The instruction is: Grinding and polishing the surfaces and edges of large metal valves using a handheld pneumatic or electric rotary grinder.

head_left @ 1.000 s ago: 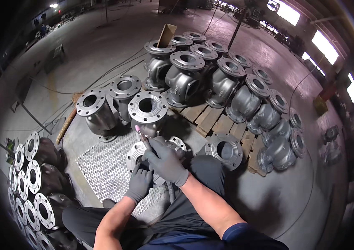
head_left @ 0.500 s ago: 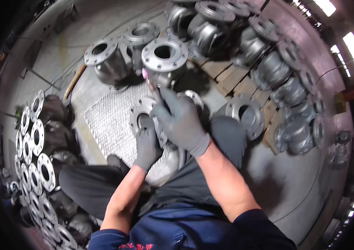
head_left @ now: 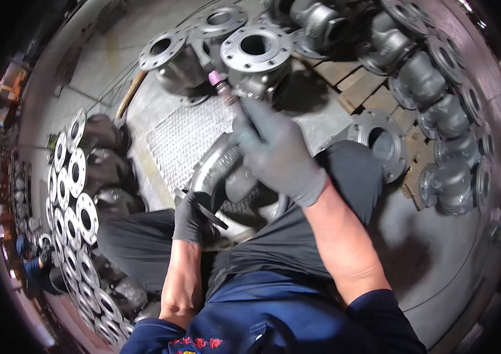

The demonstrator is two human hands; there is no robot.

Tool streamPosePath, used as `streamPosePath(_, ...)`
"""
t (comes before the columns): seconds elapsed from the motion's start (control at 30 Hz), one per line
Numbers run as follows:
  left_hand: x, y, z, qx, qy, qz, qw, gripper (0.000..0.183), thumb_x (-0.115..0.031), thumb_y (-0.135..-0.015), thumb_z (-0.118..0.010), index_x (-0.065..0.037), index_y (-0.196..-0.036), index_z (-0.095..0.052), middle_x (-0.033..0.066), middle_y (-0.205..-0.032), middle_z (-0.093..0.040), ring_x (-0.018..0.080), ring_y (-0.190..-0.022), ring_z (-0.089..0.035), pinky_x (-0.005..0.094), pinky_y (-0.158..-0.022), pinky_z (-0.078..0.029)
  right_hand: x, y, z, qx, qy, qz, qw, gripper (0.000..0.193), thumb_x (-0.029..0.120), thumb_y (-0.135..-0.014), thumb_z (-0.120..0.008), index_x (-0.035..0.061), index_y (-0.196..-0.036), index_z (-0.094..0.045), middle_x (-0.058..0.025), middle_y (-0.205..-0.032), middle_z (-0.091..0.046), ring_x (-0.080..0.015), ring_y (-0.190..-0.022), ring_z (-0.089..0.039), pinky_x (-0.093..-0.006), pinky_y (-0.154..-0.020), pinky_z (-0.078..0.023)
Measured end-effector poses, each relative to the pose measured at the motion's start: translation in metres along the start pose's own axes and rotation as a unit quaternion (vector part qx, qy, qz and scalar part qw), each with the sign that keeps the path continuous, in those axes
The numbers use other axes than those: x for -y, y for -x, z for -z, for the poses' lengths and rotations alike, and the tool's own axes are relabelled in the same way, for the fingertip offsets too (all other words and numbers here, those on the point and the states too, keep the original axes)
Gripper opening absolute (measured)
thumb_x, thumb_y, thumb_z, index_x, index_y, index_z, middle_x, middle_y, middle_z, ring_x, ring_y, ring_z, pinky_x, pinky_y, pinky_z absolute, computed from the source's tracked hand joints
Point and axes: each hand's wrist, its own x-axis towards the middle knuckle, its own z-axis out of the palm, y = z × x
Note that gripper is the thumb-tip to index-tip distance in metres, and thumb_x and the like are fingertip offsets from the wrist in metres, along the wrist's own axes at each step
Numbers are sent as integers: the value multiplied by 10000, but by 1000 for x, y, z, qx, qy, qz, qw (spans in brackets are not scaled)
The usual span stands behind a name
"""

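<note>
Both my hands wear grey gloves. In my right hand is a die grinder with a pink grinding tip, pointed up and away from me; the glove hides most of its body. My left hand grips the near flange of a grey metal valve body between my legs. That casting lies tilted, its curved side showing, partly behind my right hand. The pink tip is apart from it, in front of a standing flanged valve body. Under the work lies a silvery textured mat.
Stacked valve bodies with pale flanges line my left. More castings stand along the far and right sides, near a wooden pallet. Another flanged body sits beside my right knee. A person is at far left.
The valve body has turned: its flange ring faced up before, and now its curved side shows. My left hand has shifted its grip on the flange. The view has swung, moving surroundings.
</note>
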Motion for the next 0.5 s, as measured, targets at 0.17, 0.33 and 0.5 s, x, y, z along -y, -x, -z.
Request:
streamPosePath(0.17, -25, 52, 12, -83, 214, 39, 972, 290, -280, -1056, -612, -43, -1214, -663, 140, -1175, -715, 347, -1123, -688, 523, -1035, -570, -15, -12, -11, 14, 28, -32, 999, 321, 134, -997, -628, -41, -1265, -657, -231, -872, -714, -382, -763, -724, -460, -712, -559)
streamPosePath(0.33, -39, 64, 53, -80, 286, -29, 954, 134, -128, -1034, -703, -145, -1084, -580, 95, -1080, -647, 275, -964, -671, 462, -855, -635, -19, -23, -41, 84, 17, -88, 992, 460, 134, -993, -639, 21, -1439, -642, -32, -857, -717, -55, -603, -600, -240, -541, -477)
streamPosePath(0.5, -49, 62, 68, 7, 260, -146, 954, 138, -92, -1047, -671, -149, -931, -624, -17, -763, -609, 108, -652, -605, 305, -644, -567, -16, -20, -80, 145, 41, -86, 985, 465, 135, -989, -650, 4, -1434, -636, -30, -828, -692, -52, -585, -572, -239, -537, -470)
